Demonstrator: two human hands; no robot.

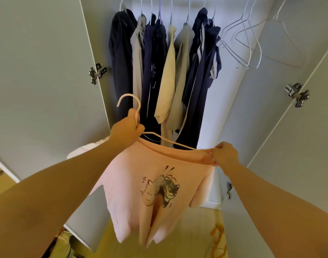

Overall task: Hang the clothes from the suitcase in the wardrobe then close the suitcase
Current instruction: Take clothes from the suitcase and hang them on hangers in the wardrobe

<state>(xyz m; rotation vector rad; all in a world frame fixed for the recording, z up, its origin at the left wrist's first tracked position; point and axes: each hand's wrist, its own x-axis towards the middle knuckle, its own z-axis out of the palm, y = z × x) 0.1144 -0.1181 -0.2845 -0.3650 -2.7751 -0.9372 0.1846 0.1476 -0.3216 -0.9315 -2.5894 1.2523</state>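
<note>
Nearest, left forearm [57,183] in from 7 o'clock and right forearm [271,198] in from 5 o'clock, both bare. Left hand [127,130] just left of centre, fingers curled tight round the neck of a pale pink hanger [129,94], hook up and curving over toward 10 o'clock. Right hand [224,154] toward 4 o'clock, fingers pinching the top edge of a pink T-shirt [133,183] close by the far end of the hanger's arm. Shirt held in the air in front of the open wardrobe [224,108], top edge stretched between the two hands, the rest hanging toward 6 o'clock, cartoon animal print facing the camera. Hanger arm running just above that edge; whether any of it sits inside the shirt, cannot tell. At 12 o'clock, a row of hung clothes [159,62] in dark blue, grey and cream. At 1 o'clock, bare white hangers [248,40] beside them. White left door [38,71] swung wide at 9 o'clock, right door [299,146] at 3 o'clock, metal hinges [96,72] on both. Yellowish floor [196,229] at 6 o'clock.
</note>
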